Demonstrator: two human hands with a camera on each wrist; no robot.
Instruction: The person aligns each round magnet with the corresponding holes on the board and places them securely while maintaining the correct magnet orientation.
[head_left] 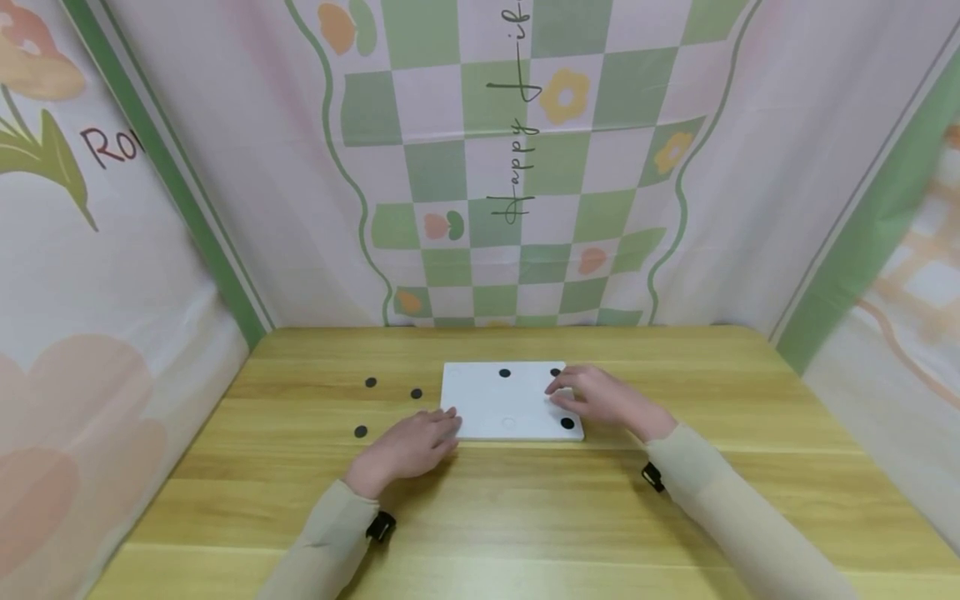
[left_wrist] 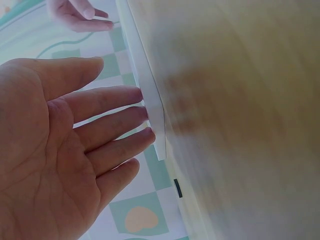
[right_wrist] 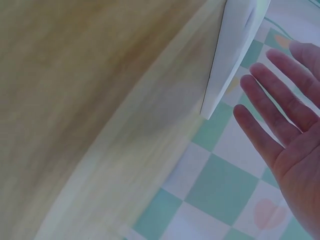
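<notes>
A flat white board (head_left: 480, 400) lies on the wooden table. One black disc (head_left: 505, 373) sits on its far side near the middle, another disc (head_left: 556, 372) at the far right corner, and a third disc (head_left: 567, 423) at the near right corner. My left hand (head_left: 412, 446) rests its fingertips on the board's near left corner; in the left wrist view the fingers are straight with nothing in the palm. Over the board's right side hovers my right hand (head_left: 600, 396), its fingers extended and holding nothing, as the right wrist view also shows.
Left of the board, three more black discs lie on the table (head_left: 675, 517): a far disc (head_left: 371, 382), a disc (head_left: 416, 393) nearer the board and a near disc (head_left: 361, 432). A checked curtain (head_left: 495, 167) hangs behind the table. A faint ring (head_left: 508, 422) marks the board's near side.
</notes>
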